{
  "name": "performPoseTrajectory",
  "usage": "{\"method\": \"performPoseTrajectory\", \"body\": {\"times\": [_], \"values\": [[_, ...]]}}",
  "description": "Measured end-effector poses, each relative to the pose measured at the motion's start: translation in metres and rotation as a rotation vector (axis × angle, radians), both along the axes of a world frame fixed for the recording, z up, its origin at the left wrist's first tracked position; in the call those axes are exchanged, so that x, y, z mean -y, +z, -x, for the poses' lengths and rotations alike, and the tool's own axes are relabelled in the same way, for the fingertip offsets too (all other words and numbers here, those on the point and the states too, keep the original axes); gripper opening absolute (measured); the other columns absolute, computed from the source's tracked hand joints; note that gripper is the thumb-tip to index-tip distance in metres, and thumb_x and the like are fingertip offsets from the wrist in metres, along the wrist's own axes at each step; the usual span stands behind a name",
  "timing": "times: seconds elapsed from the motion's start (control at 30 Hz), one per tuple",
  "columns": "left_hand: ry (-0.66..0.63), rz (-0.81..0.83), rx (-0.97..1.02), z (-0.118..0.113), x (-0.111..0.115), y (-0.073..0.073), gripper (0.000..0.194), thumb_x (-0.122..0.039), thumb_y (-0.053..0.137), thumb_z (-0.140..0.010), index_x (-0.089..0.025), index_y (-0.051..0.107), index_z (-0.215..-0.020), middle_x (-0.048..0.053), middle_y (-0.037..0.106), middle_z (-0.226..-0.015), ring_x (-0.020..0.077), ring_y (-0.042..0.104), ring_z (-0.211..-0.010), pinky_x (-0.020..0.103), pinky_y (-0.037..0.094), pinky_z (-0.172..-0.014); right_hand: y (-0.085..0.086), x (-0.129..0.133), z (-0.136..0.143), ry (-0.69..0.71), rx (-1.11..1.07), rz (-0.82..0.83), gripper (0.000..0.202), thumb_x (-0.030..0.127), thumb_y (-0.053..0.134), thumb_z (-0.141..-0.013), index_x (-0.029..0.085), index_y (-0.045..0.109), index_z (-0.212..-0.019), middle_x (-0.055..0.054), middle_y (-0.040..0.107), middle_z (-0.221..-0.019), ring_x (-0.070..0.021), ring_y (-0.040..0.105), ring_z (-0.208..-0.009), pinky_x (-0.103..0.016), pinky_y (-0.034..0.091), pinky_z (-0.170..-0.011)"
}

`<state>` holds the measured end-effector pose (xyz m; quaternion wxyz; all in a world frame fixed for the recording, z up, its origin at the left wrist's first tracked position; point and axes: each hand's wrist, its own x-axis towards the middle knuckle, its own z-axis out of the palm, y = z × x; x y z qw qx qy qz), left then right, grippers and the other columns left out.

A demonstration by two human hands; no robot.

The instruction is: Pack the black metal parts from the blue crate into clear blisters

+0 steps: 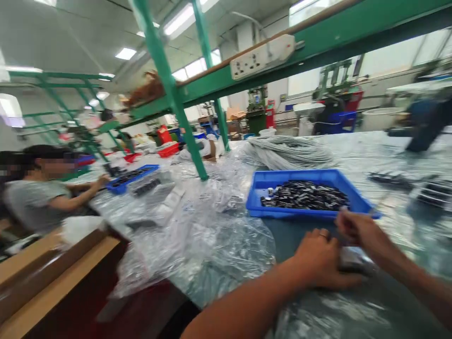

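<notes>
A blue tray of small black and silver parts sits on the plastic-covered table. Just in front of its near edge is my left hand, bent over the tabletop with the thumb pointing right; what lies under its fingers is hidden. My right hand is at the tray's near right corner, its fingers curled together, and blur hides anything between them. A shiny, blurred item lies between the two hands, partly covered by them.
Clear plastic sheeting spreads left of the tray. A cardboard box stands at lower left. A coiled cable bundle lies behind the tray. A green post rises from the table. Another person works at left beside a second blue tray.
</notes>
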<state>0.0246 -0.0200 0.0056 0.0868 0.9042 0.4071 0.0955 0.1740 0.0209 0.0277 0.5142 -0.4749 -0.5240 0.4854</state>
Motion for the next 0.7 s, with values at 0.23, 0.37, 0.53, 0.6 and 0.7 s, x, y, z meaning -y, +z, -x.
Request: {"method": "performPoseTrajectory", "body": {"times": [0.23,0.37,0.53,0.6,0.7], "values": [[0.103,0.110,0.148,-0.001,-0.004,-0.002,0.054,-0.057,0.056,-0.086,-0.014,0.062,-0.118,0.016,0.056,-0.115,0.0339,0.051,-0.110,0.051,0.042,-0.098,0.007,-0.010,0.007,0.067,-0.288,0.101,0.056,0.065,0.057,-0.072,0.022,0.035,-0.044,0.009,0.022,-0.040,-0.0038,0.015,-0.032,-0.021,0.010,-0.034],[0.122,0.137,0.175,0.002,-0.003,-0.001,0.050,-0.050,0.060,-0.087,-0.017,0.060,-0.124,0.014,0.055,-0.117,0.0326,0.050,-0.113,0.051,0.040,-0.100,0.001,-0.006,0.004,0.086,-0.317,0.104,0.055,0.063,0.054,-0.076,0.022,0.036,-0.045,0.010,0.020,-0.040,-0.0037,0.013,-0.032,-0.021,0.008,-0.034],[0.090,0.169,0.173,0.000,-0.002,0.002,0.060,-0.054,0.065,-0.082,-0.017,0.058,-0.129,0.013,0.056,-0.115,0.0314,0.052,-0.110,0.048,0.043,-0.098,-0.005,0.005,0.004,0.018,-0.295,0.051,0.054,0.060,0.055,-0.080,0.021,0.036,-0.047,0.009,0.022,-0.042,-0.0039,0.016,-0.033,-0.021,0.011,-0.035],[0.101,0.174,0.171,-0.002,-0.003,0.000,0.055,-0.051,0.066,-0.083,-0.016,0.060,-0.126,0.013,0.056,-0.114,0.0309,0.052,-0.109,0.047,0.044,-0.097,-0.009,0.008,0.007,-0.051,-0.285,0.010,0.055,0.060,0.055,-0.079,0.021,0.035,-0.046,0.009,0.022,-0.042,-0.0041,0.017,-0.033,-0.022,0.012,-0.035],[0.100,0.165,0.181,-0.003,-0.005,-0.002,0.054,-0.049,0.067,-0.083,-0.016,0.061,-0.124,0.012,0.057,-0.114,0.0306,0.053,-0.109,0.046,0.044,-0.097,-0.016,0.009,0.013,-0.126,-0.245,-0.048,0.053,0.059,0.056,-0.078,0.022,0.034,-0.046,0.007,0.026,-0.043,-0.0048,0.020,-0.036,-0.022,0.014,-0.036]]}}
